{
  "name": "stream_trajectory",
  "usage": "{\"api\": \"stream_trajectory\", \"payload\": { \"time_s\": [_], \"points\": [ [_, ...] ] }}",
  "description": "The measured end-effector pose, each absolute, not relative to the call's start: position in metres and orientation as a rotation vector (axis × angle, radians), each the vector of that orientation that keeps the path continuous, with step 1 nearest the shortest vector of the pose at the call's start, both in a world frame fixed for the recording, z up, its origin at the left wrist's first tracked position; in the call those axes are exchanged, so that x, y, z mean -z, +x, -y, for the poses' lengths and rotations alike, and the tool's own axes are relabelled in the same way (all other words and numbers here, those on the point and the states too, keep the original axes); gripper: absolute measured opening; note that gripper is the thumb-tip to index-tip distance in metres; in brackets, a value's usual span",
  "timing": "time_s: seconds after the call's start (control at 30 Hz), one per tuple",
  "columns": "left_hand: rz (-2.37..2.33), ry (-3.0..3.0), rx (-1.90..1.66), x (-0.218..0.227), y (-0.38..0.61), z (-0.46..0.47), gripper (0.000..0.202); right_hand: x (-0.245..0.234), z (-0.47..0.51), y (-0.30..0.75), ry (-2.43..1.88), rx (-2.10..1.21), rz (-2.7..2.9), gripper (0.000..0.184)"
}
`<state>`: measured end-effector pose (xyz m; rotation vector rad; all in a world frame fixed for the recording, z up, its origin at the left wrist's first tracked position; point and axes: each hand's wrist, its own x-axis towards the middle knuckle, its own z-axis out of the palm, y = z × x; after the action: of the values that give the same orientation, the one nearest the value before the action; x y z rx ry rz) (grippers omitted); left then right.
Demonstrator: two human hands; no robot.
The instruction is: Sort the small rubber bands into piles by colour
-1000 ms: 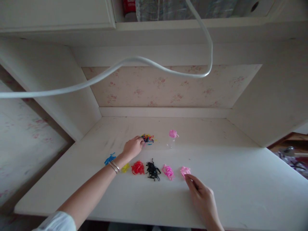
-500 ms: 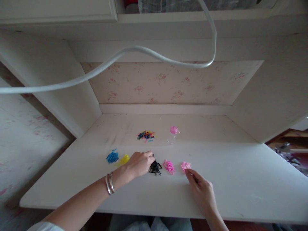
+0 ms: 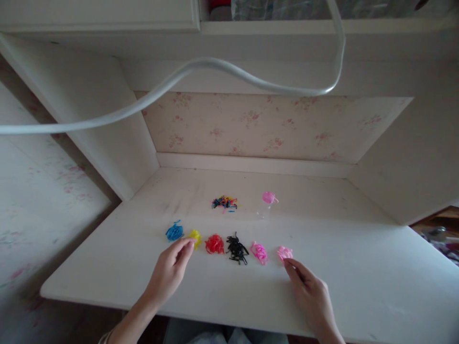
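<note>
My left hand [image 3: 172, 263] is at the near edge of a pile of yellow rubber bands [image 3: 195, 236], its thumb and fingertips pinched together. My right hand [image 3: 311, 291] pinches at the near side of a light pink pile [image 3: 284, 252]. Whatever is between the fingertips of either hand is too small to make out. Between the hands lie a red pile [image 3: 214, 244], a black pile [image 3: 237, 249] and a brighter pink pile [image 3: 259, 253] of the same small bands. A blue pile [image 3: 174, 231] sits left of the yellow one.
Farther back on the white desk [image 3: 340, 267] lies a mixed-colour heap of bands [image 3: 224, 202]. Right of it is a small clear container [image 3: 264, 210] with a pink top [image 3: 268, 197]. A white cable [image 3: 215, 64] crosses the upper view below an open shelf.
My left hand has moved left from the black pile to the yellow one, uncovering the red pile. My right hand stays at the light pink pile. The view has shifted slightly.
</note>
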<state>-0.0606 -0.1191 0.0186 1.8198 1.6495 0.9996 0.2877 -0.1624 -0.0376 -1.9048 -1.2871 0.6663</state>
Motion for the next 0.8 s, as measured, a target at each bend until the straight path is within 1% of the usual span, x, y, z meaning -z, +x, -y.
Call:
{"api": "stream_trajectory", "payload": {
  "time_s": [0.1, 0.2, 0.37, 0.47, 0.63, 0.8],
  "points": [
    [-1.854, 1.623, -1.043, 0.003, -0.09, 0.132, 0.038, 0.038, 0.16, 0.287, -1.9, -0.676, 1.293, 0.051],
    [-1.99, 1.488, -1.081, 0.019, -0.11, 0.133, 0.039, 0.024, 0.15, 0.276, -1.929, -0.658, 1.435, 0.047],
    [-1.936, 1.545, -1.092, 0.026, -0.111, 0.133, 0.038, -0.027, 0.1, 0.225, -1.832, -0.473, 1.848, 0.038],
    [-1.896, 1.638, -1.1, 0.026, -0.107, 0.135, 0.036, -0.042, 0.052, 0.192, -2.015, -0.31, 2.053, 0.035],
    [-1.831, 1.755, -1.107, 0.031, -0.109, 0.139, 0.033, -0.024, -0.01, 0.162, -2.206, -0.224, 2.08, 0.031],
    [-1.816, 1.749, -1.076, 0.034, -0.111, 0.139, 0.032, -0.009, -0.025, 0.154, -2.302, -0.17, 2.073, 0.032]
  ]
}}
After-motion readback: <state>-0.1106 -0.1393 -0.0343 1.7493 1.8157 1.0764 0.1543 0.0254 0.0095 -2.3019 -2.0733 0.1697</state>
